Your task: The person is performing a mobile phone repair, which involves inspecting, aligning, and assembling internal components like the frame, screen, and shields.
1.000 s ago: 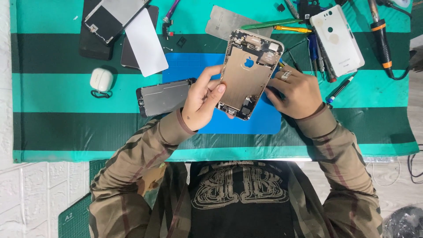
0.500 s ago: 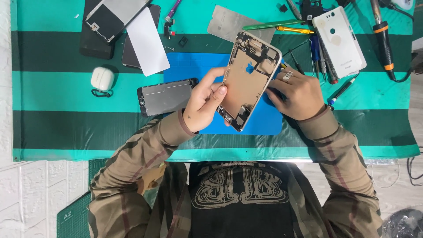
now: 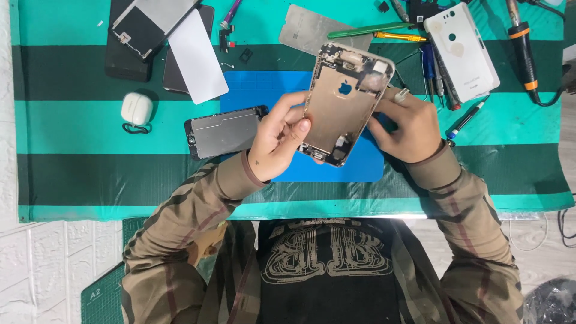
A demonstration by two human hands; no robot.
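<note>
Head view, looking straight down: both hands have the gold phone housing [image 3: 343, 102] lifted off the blue work mat [image 3: 336, 168], tilted, its gutted inside facing up. The left hand [image 3: 277, 139] clamps the housing's near long edge, thumb laid over the rim and fingers [image 3: 288, 107] curled behind, closed firmly on it. The right hand [image 3: 407, 123] is on the far edge near the top corner; its fingertips press against the frame there, though whether they pinch a small part or only steady the shell I cannot tell.

By my reading this is an inspect-and-turn step in a strip-down: the shell is being angled for a look at what is left inside. Any next move calls for a steady left grip while the right works finely at that upper corner.

Both forearms come in low from the bench's near edge, wrists bent inward toward the housing. Left of the housing lies a detached screen assembly [image 3: 223, 132]; right of it, beyond the right hand, a white back cover [image 3: 462, 51] and a row of screwdrivers [image 3: 441, 72].
</note>
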